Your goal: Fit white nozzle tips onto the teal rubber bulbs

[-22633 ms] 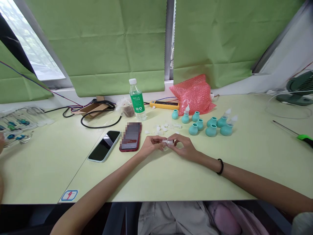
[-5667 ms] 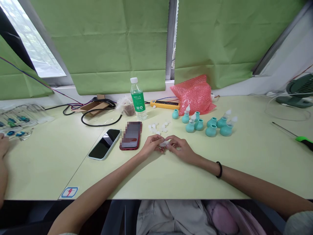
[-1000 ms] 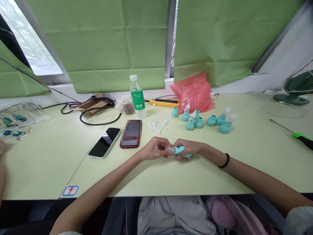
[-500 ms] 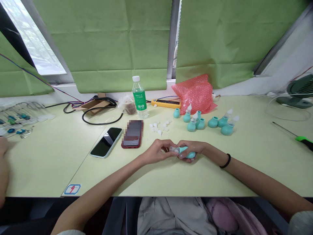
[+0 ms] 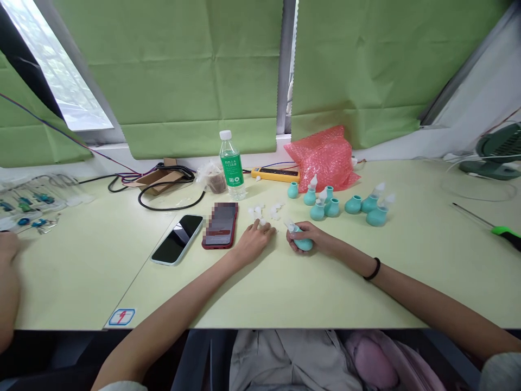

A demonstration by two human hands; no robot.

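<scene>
My right hand is wrapped round a teal rubber bulb with a clear plastic tip pointing up and to the left, resting on the pale green table. My left hand reaches forward with curled fingers onto the heap of small white plastic caps, fingertips pinching at one cap. Behind my right hand stands a group of several more teal bulbs, some with clear tips fitted.
Two phones lie left of my hands. A water bottle, a pink bubble-wrap bag, a yellow meter and cables stand behind. A green-handled screwdriver lies far right. Another person's hand rests at the left edge.
My left hand let go of the bulb's tip and moved forward to the white caps. My right hand carried the bulb a little forward and stood it more upright.
</scene>
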